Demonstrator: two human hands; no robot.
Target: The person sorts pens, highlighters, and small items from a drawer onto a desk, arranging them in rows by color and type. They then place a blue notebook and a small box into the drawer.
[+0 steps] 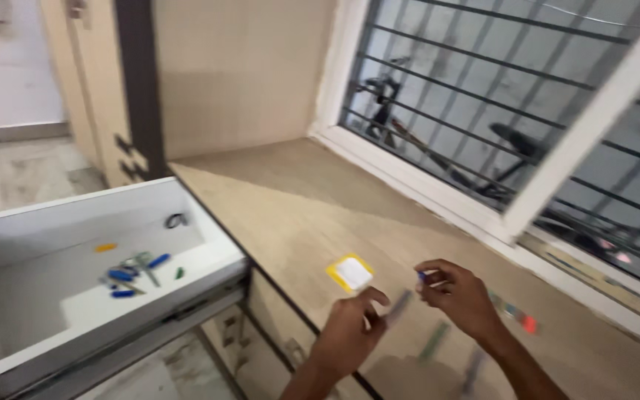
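Pale wood-grain countertop runs below a white-framed barred window; an open white drawer of small blue oddments stands left. Right hand pinches a small blue-tipped pen-like item, apparently; left hand is curled, grip unclear through blur, just beside a yellow-edged white square card lying on the counter.

Both hands hovered over the counter: the left hand near a yellow-edged card, the right hand pinching what looked like a pen; a drawer stood open.
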